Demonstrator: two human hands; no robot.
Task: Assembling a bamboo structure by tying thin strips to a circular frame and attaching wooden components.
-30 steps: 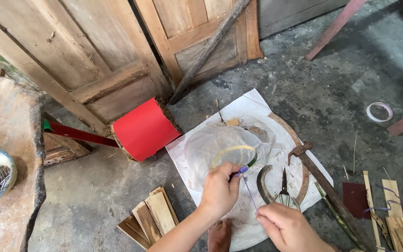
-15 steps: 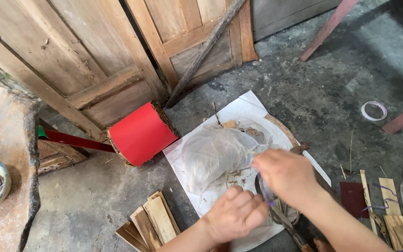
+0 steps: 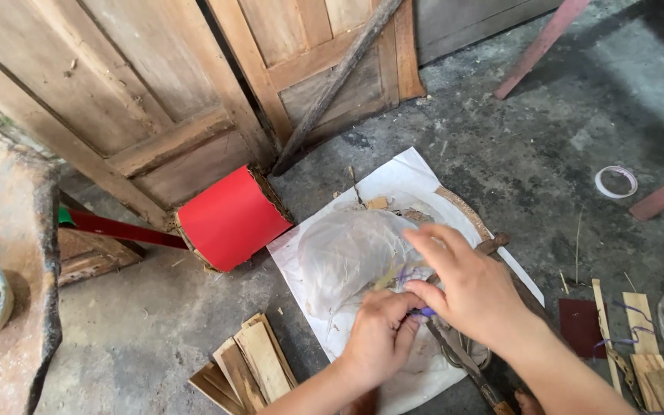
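Both hands pinch at a purple strand over a clear plastic bag on the floor.

Left hand (image 3: 378, 338) is curled nearly shut, its grip seemingly on the end of the purple strand (image 3: 405, 277), though the knuckles hide the contact; right hand (image 3: 470, 288) reaches across from above, thumb and forefinger closed near a small purple-blue bit, the other fingers spread loosely over the clear plastic bag (image 3: 347, 257). That bag lies crumpled on a white sheet (image 3: 393, 180) spread on the concrete floor (image 3: 501, 146), which seems meant to keep the pieces off the grit. What the bag holds is too cloudy to tell. A dark metal tool (image 3: 463, 361) is mostly covered by the right wrist. Split wood strips (image 3: 251, 365) lie beside the sheet, a red cylinder (image 3: 232, 215) against the wooden door (image 3: 155, 92), a tape ring (image 3: 616, 181) well apart.
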